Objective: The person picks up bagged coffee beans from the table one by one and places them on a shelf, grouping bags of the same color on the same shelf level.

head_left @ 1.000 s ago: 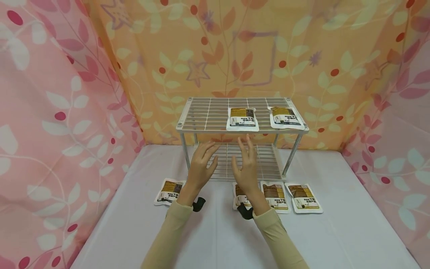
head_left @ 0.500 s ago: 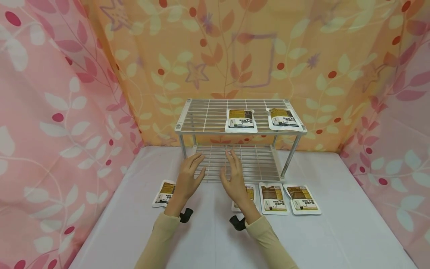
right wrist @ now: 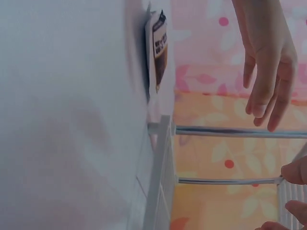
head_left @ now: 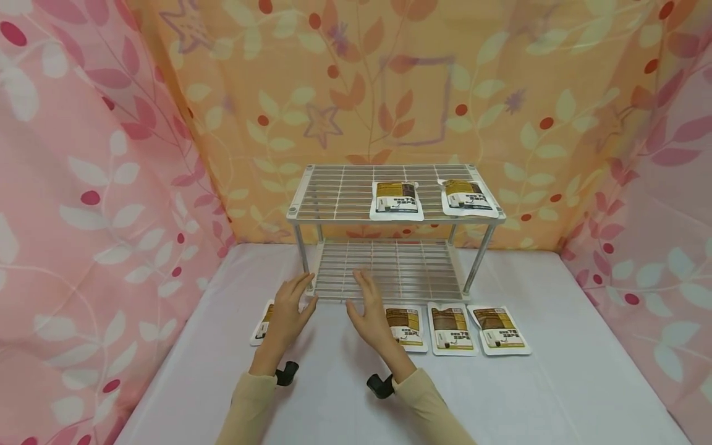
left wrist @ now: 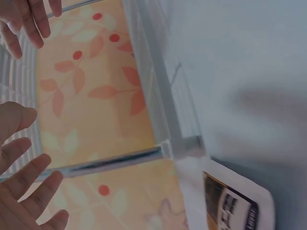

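My left hand (head_left: 289, 316) is held above the white table with its fingers spread, holding nothing. Below it lies a white food pouch (head_left: 261, 326) with a brown and yellow label, partly hidden by the wrist. To the right, my right hand (head_left: 371, 318) is likewise raised with straight fingers and nothing in its grasp. Right beside its wrist a second pouch (head_left: 408, 337) lies flat. In the left wrist view, the fingers (left wrist: 36, 191) of the left hand reach in from the left, and a pouch (left wrist: 235, 201) lies at lower right.
A two-tier wire rack (head_left: 334, 213) stands behind the hands. Its top shelf bears one pouch (head_left: 396, 201) near the middle and another (head_left: 469, 199) at right. Two more, a pouch (head_left: 452, 337) and a tilted pouch (head_left: 500, 337), lie before the rack. Patterned curtains (head_left: 267, 111) enclose the table.
Both hands have moved back from the rack, downward and to the left, staying apart. More of the pouch by the right hand shows now. The pouches stay in place.
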`<state>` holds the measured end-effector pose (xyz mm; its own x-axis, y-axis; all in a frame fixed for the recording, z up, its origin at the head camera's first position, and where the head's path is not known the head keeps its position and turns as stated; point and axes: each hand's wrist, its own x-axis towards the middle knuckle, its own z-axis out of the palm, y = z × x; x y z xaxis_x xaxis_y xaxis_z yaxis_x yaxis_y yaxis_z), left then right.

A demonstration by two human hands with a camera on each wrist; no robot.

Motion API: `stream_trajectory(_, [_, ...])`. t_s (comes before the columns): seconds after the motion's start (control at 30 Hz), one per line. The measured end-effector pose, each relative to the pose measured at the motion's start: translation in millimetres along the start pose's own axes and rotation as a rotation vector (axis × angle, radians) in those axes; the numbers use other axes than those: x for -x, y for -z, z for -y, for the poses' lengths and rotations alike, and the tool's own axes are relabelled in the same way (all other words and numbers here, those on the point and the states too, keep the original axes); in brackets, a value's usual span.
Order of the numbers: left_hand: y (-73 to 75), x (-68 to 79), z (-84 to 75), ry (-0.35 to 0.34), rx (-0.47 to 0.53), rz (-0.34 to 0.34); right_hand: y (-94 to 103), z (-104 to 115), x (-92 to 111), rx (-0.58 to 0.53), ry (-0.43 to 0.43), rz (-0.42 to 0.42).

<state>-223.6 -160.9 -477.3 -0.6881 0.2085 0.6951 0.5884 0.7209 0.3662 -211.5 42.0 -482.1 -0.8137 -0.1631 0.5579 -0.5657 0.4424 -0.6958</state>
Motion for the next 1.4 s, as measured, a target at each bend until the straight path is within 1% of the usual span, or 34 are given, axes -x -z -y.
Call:
stream_trajectory(0.17, [4.6, 12.9, 9.5, 0.027, -0.030, 0.043, -11.6, 2.8, 7.6, -0.035, -0.020, 0.048])
stream_trajectory(0.3, [6.1, 21.2, 16.8, 0.045, -0.032, 0.079, -21.0, 1.3, 12.0, -0.053, -0.010, 0.087])
stream_trajectory(0.4, [7.5, 27.2, 22.0, 0.064, -0.026, 0.101, -26.6, -1.0, 15.5, -0.061, -0.020, 0.126])
stream_trajectory(0.47, [9.5, 31.0, 25.5, 0.077, -0.030, 0.113, -30.1, -2.7, 18.3, -0.083, -0.043, 0.149])
stream_trajectory(0.53, [12.2, 34.8, 28.3, 0.101, -0.037, 0.135, -32.5, -2.8, 21.1, -0.124, -0.075, 0.172])
stream_trajectory(0.7, [21.0, 44.7, 34.3, 0.175, -0.061, 0.208, -41.2, -4.8, 28.7, -0.178, -0.114, 0.224])
stream_trajectory(0.77, [25.2, 48.6, 36.4, 0.208, -0.066, 0.236, -46.3, -6.1, 31.7, -0.192, -0.122, 0.245])
stream_trajectory(0.87, [31.1, 54.4, 40.2, 0.253, -0.076, 0.277, -54.6, -7.8, 35.4, -0.227, -0.157, 0.277])
stream_trajectory(1.0, [37.7, 63.3, 47.7, 0.324, -0.085, 0.347, -66.6, -9.4, 39.2, -0.268, -0.190, 0.316])
stream_trajectory(1.1, [42.7, 68.1, 53.4, 0.382, -0.075, 0.391, -74.6, -9.2, 39.9, -0.268, -0.187, 0.347])
stream_trajectory(1.2, [48.6, 71.1, 58.1, 0.432, -0.044, 0.415, -81.3, -7.9, 39.3, -0.227, -0.173, 0.369])
stream_trajectory(1.4, [56.4, 76.6, 68.2, 0.485, -0.016, 0.493, -89.8, -4.7, 37.2, -0.144, -0.183, 0.402])
